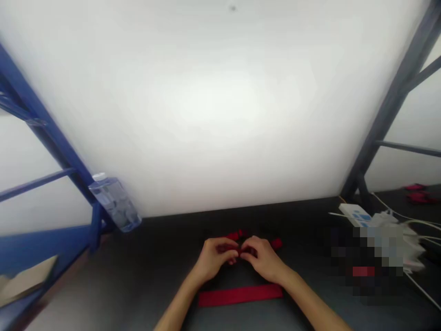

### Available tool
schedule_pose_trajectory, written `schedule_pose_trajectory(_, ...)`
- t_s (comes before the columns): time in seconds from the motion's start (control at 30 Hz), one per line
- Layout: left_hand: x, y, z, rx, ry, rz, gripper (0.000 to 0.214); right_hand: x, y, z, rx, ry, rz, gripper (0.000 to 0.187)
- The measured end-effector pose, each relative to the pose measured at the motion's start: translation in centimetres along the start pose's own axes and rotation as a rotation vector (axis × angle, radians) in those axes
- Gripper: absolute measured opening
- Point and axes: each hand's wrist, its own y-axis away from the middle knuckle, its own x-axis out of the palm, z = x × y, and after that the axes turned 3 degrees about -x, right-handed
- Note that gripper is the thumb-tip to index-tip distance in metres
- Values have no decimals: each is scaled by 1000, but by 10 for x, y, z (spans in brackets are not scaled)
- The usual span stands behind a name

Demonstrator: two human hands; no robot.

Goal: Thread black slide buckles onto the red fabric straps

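Over the dark tabletop (151, 276), my left hand (217, 257) and my right hand (263, 259) meet with fingertips almost touching. Both are closed in a pinch on a red strap (240, 252), mostly hidden by the fingers. Just behind them lies more red strap material (235, 236) with dark parts, and a red end (276, 243) shows beyond my right hand. Whether these belong to the pinched piece I cannot tell. Nearer to me, a flat red strip (241, 295) lies crosswise between my forearms.
A clear bottle (117, 202) with a white cap leans by the blue frame (69, 151) at left. To the right are a white box (354, 214), white cables (423, 225), a pixelated patch and a dark metal post (386, 110). Red items (420, 196) lie far right.
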Motion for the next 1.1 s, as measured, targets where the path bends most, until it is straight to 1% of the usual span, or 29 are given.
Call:
schedule_pose_trajectory(0.03,-7,0,-1,25,-104,-10,29,2,1,-2,9,1,2,6)
schedule_pose_trajectory(0.13,-37,-1,2,155,-510,-296,29,1,1,-10,48,-31,-40,9)
schedule_pose_trajectory(0.17,-49,-1,6,172,-620,-362,29,-1,1,-12,61,-47,-61,11)
schedule_pose_trajectory(0.2,-59,-1,11,173,-714,-388,28,-2,1,-13,72,-60,-80,13)
schedule_pose_trajectory(0.27,-76,-1,21,121,-849,-370,29,-5,0,-15,86,-77,-99,16)
schedule_pose_trajectory(0.3,-81,0,26,88,-890,-352,29,-5,0,-14,87,-82,-99,16)
schedule_pose_trajectory(0.37,-86,0,31,28,-946,-342,29,-4,0,-13,83,-84,-90,15)
schedule_pose_trajectory(0.43,-85,1,33,6,-971,-355,28,-3,0,-12,80,-81,-79,15)
schedule_pose_trajectory(0.57,-79,0,34,33,-983,-344,31,-2,0,-10,90,-72,-65,16)
schedule_pose_trajectory(0.67,-80,-2,38,29,-963,-329,24,-2,1,-10,88,-66,-53,18)
schedule_pose_trajectory(0.8,-84,-4,43,-10,-911,-341,14,-2,1,-11,82,-53,-48,19)
schedule_pose_trajectory(0.87,-84,-4,45,-34,-871,-343,12,-2,1,-11,85,-44,-46,19)
schedule_pose_trajectory(0.93,-82,-5,46,-51,-807,-355,15,-1,1,-11,88,-40,-45,19)
schedule_pose_trajectory(1.1,-73,-9,48,-42,-612,-412,20,-2,1,-11,75,-34,-41,19)
